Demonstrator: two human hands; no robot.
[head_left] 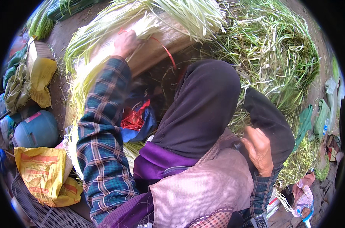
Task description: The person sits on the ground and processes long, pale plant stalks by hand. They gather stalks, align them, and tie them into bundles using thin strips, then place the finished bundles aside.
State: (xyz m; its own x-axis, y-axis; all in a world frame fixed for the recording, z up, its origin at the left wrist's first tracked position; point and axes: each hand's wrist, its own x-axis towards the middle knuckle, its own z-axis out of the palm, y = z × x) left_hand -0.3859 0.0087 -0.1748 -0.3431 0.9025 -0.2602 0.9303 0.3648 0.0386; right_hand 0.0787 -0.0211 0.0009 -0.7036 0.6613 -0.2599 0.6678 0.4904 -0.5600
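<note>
My left hand (126, 44) reaches forward, its fingers closed on a small bundle of pale green stalks (146, 27) at the wooden board. A red tie strip (165, 51) runs from beside that hand and dangles over the board's near edge. Many more long stalks (187, 15) lie across the board (168, 43) and down its left side. Close to my right thigh, my right hand (259, 149) is curled shut. Something small and dark shows by its fingertips, too little of it to name.
Red strips (133, 118) fill a blue bag (146, 127) below the board. A heap of loose green leaves (271, 49) spreads at the right. Left of me are a blue rounded container (36, 130), a yellow sack (41, 174) and a mesh crate (47, 216).
</note>
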